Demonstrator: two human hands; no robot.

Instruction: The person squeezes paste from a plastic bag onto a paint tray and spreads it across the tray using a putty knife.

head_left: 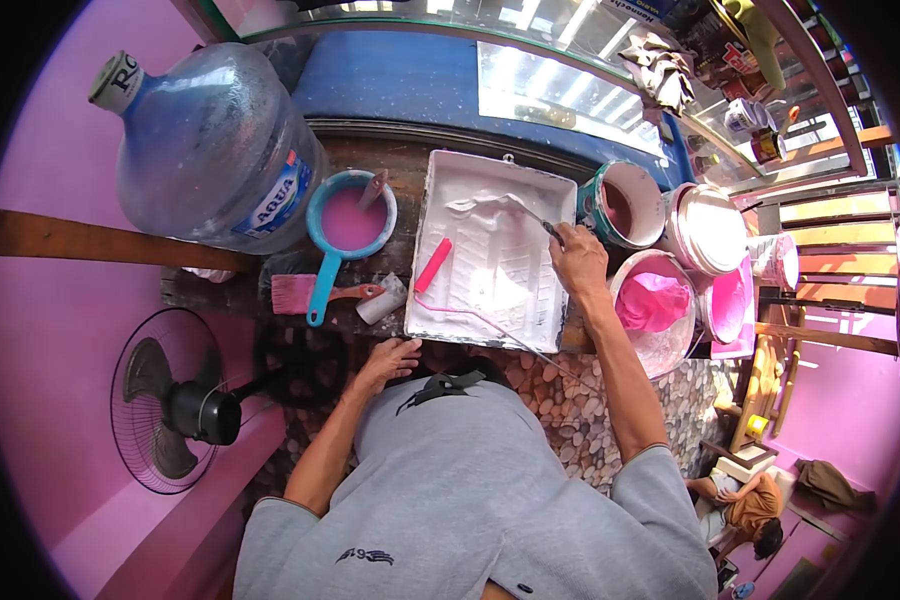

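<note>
My right hand (580,262) is closed around the dark handle of a paint roller (552,232). The roller's thin metal rod reaches into a white paint tray (547,192), where its far end is coated in white paint and hard to make out. The tray holds white paint and has smeared walls. A small pink roller (433,265) on a pink wire frame lies across the tray, its wire passing over the near rim. My left hand (392,361) rests by the tray's near left corner, fingers loosely stretched and apparently holding nothing.
Left of the tray are a blue pan (353,222) of pink paint, a pink-bristled brush (295,294), a white roll (382,300) and a large water bottle (220,150). Paint buckets (705,228) crowd the right side. A fan (175,405) stands left; another person (750,505) sits lower right.
</note>
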